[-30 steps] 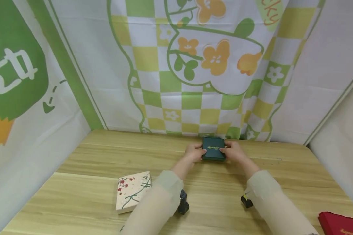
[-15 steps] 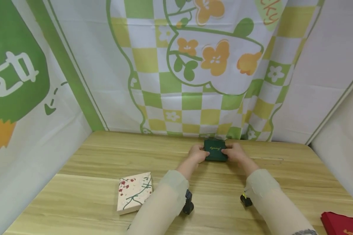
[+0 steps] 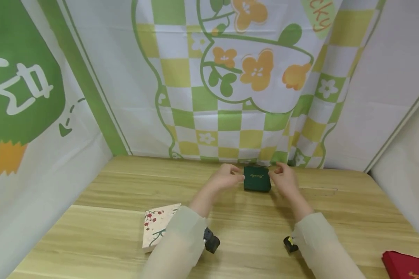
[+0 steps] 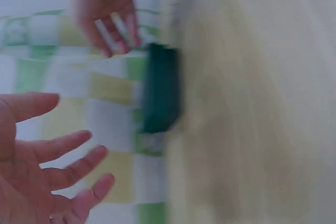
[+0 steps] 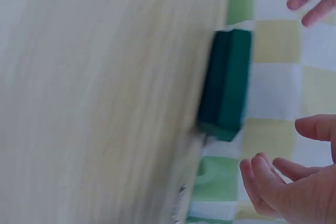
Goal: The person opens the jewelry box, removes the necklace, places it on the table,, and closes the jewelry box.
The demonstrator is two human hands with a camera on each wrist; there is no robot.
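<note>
A dark green jewelry box (image 3: 257, 179) with small gold lettering on its lid sits on the wooden table (image 3: 251, 240), close against the curtain at the back. Just left of it is my left hand (image 3: 224, 177); in the left wrist view its fingers (image 4: 73, 174) are spread and apart from the box. My right hand (image 3: 284, 180) is at the box's right side, and in the right wrist view its relaxed, slightly bent fingers (image 5: 265, 182) are clear of the box too. Neither hand holds anything.
A cream box (image 3: 157, 226) with a red flower pattern lies at the left, partly hidden by my left sleeve. A red box (image 3: 408, 265) is at the lower right corner. A checkered curtain (image 3: 230, 120) hangs along the table's back edge.
Both hands held the green jewelry box at its sides near the curtain. Now they have let go and drawn away from it, the left hand moving left, while the box stays on the table.
</note>
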